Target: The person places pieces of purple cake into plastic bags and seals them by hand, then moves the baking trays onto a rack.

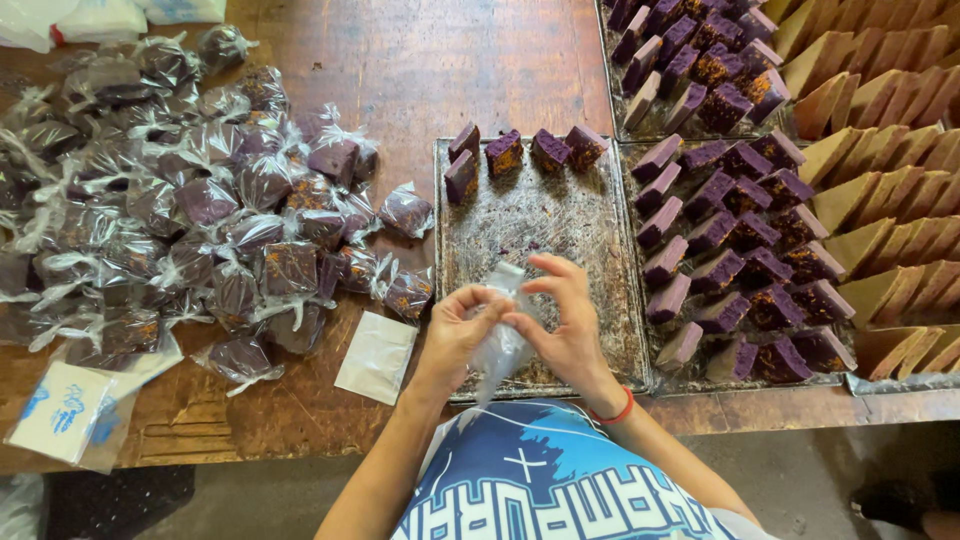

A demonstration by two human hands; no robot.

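My left hand [455, 330] and my right hand [565, 325] are together over the near edge of a metal tray [540, 225], both pinching a small clear plastic bag [503, 345] that hangs between them. The bag looks empty. On the tray's far end stand several purple cake pieces [505, 152] with orange topping. A big heap of bagged purple pieces [200, 210] covers the wooden table on my left.
Right of my tray are trays of unwrapped purple pieces [740, 250] and tan-brown slices [890, 180]. A flat stack of clear bags [376, 356] lies by my left wrist; another bag pack with blue print [65, 410] is at the near left edge.
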